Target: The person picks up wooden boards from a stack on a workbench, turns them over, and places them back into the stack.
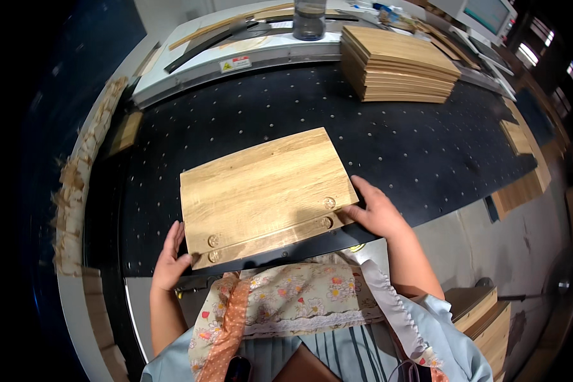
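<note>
A light wood-grain board (267, 178) lies slightly turned on the black table in front of me. Along its near side a second board (267, 240) of the same colour shows as a strip beneath it. Both carry round fittings near their left and right ends. At the near left corner, my left hand (170, 258) rests against the boards' side, fingers along the edge and thumb at the corner. My right hand (377, 210) grips the right end, thumb on top at the near corner and fingers along the side. The boards' undersides are hidden.
Beyond, at the right, stands a stack of similar boards (398, 67). A clear bottle (309, 19) is on the white ledge behind the black studded table (248, 105). A monitor (487, 14) is at the far right. Wooden pieces (517, 137) lie at the table's right edge.
</note>
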`<state>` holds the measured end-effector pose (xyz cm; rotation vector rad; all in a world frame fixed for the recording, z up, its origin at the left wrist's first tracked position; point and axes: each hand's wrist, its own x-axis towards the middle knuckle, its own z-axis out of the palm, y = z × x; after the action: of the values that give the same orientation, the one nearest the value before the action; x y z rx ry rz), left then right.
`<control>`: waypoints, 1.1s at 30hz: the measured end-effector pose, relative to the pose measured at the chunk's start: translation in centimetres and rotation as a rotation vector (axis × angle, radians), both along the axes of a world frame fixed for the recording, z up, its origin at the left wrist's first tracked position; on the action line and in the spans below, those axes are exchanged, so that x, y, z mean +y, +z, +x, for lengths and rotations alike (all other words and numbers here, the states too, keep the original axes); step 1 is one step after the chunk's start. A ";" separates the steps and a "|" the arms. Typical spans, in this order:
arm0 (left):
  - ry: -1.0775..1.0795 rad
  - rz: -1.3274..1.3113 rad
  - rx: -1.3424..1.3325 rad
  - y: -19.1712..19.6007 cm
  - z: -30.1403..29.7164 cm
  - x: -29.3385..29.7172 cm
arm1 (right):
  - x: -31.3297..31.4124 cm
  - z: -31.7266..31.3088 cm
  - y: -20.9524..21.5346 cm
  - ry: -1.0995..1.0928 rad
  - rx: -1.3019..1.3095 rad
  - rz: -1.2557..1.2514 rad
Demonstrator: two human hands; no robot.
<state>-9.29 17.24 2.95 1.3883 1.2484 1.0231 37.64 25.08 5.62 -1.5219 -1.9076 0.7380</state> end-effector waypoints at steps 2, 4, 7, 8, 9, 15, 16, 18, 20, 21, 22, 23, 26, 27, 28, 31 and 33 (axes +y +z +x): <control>0.029 0.047 0.287 1.1 2.7 -2.3 | -0.3 -0.5 0.2 0.150 -0.263 -0.030; 0.088 0.153 0.662 1.2 4.2 -3.4 | -1.4 -0.4 0.3 0.191 -0.298 0.043; 0.215 0.224 0.748 0.8 5.6 -3.5 | -2.0 -0.1 -0.9 0.192 -0.342 0.164; 0.231 0.264 0.778 0.8 5.7 -3.7 | -2.2 -0.2 -1.3 0.196 -0.337 0.195; 0.246 0.271 0.753 0.7 5.8 -3.5 | -2.2 -0.4 -1.9 0.190 -0.330 0.228; 0.372 0.344 0.840 -0.8 6.4 -4.9 | -2.9 -0.4 -2.4 0.120 -0.304 0.451; 0.394 0.361 0.835 -1.1 6.4 -5.2 | -3.0 -0.6 -2.6 0.111 -0.298 0.451; 0.416 0.383 0.842 -1.3 6.2 -5.3 | -3.1 -0.6 -2.8 0.097 -0.292 0.454; 0.411 0.415 0.862 -1.5 5.4 -5.3 | -2.9 -0.5 -2.6 0.106 -0.253 0.454; 0.382 0.431 0.919 -1.1 5.5 -5.1 | -2.8 -0.4 -2.5 0.110 -0.241 0.455; 0.355 0.451 0.977 0.0 5.5 -4.8 | -2.7 -0.2 -2.5 0.114 -0.225 0.452; 0.327 0.470 1.035 0.8 5.6 -4.5 | -2.6 0.0 -2.6 0.119 -0.209 0.449; 0.290 0.428 1.177 2.1 6.0 -4.1 | -2.7 -0.1 -2.7 0.105 -0.188 0.456; 0.284 0.420 1.185 2.0 6.0 -4.2 | -2.9 -0.2 -2.8 0.095 -0.187 0.458; 0.277 0.412 1.192 1.9 5.8 -4.3 | -2.9 -0.2 -2.8 0.104 -0.189 0.477; 0.282 0.492 1.193 1.0 5.3 -4.3 | -2.8 -0.3 -2.9 0.119 -0.184 0.531; 0.295 0.549 1.196 0.9 5.3 -4.1 | -2.8 -0.4 -3.1 0.123 -0.149 0.569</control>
<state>-3.98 13.17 3.85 2.4690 2.1618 0.7059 37.28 22.23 2.54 -1.1311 -2.0977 0.1021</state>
